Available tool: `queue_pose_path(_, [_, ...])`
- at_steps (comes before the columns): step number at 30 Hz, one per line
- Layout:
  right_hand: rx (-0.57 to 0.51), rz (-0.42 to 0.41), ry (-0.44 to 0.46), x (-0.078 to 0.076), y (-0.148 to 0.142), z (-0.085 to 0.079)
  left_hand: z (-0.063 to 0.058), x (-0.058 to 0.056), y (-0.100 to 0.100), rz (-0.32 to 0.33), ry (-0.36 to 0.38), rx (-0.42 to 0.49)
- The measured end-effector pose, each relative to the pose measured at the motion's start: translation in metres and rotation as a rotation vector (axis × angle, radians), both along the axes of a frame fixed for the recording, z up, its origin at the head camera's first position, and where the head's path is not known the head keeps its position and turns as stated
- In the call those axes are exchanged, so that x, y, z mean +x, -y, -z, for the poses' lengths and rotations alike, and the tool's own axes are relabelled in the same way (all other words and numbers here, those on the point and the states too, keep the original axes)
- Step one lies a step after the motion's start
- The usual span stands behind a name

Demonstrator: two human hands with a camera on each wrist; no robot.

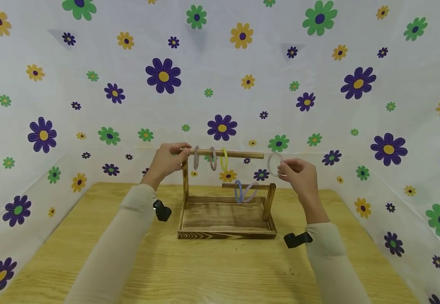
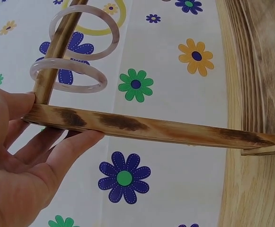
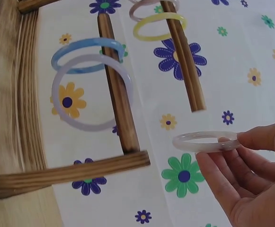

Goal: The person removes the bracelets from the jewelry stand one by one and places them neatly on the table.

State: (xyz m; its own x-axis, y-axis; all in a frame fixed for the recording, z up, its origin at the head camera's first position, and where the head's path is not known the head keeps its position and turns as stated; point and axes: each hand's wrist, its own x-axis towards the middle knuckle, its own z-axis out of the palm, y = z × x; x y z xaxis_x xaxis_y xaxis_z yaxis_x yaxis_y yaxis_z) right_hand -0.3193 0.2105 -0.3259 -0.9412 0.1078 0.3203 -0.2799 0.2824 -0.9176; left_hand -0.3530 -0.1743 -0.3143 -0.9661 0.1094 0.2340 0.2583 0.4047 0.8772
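My left hand (image 1: 168, 159) grips the top of the tall post (image 2: 123, 124) of a wooden bangle stand (image 1: 227, 234), thumb on one side and fingers on the other. Between thumb and fingers, my right hand (image 1: 299, 175) pinches a whitish translucent bangle (image 3: 206, 141), just off the free end of the upper rod (image 1: 248, 155). Two greyish bangles (image 2: 71, 75) and a yellow bangle (image 1: 224, 159) hang on that rod. From the lower rod (image 3: 118, 99) hang a blue bangle (image 1: 238, 192) and a pale lilac bangle (image 3: 92, 126).
The stand's shallow tray base rests on a yellow wood-grain table (image 1: 212, 274). Behind and to both sides hangs a white flower-print cloth (image 1: 189, 101). A short post (image 1: 269, 202) carries the lower rod at the right. Each wrist wears a black camera (image 1: 297, 240).
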Motion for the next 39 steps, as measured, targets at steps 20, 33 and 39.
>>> queue_pose_path(20, [0.017, 0.074, 0.117, 0.026, -0.052, 0.036, -0.001, 0.0, -0.003, -0.006, 0.009, -0.02])
queue_pose_path(33, [0.069, 0.053, 0.185, 0.029, -0.066, 0.056, 0.002, -0.002, -0.001, -0.039, -0.002, -0.065])
queue_pose_path(39, [0.057, 0.055, 0.213, 0.031, -0.072, 0.07, 0.002, -0.003, -0.002, -0.038, -0.018, -0.062])
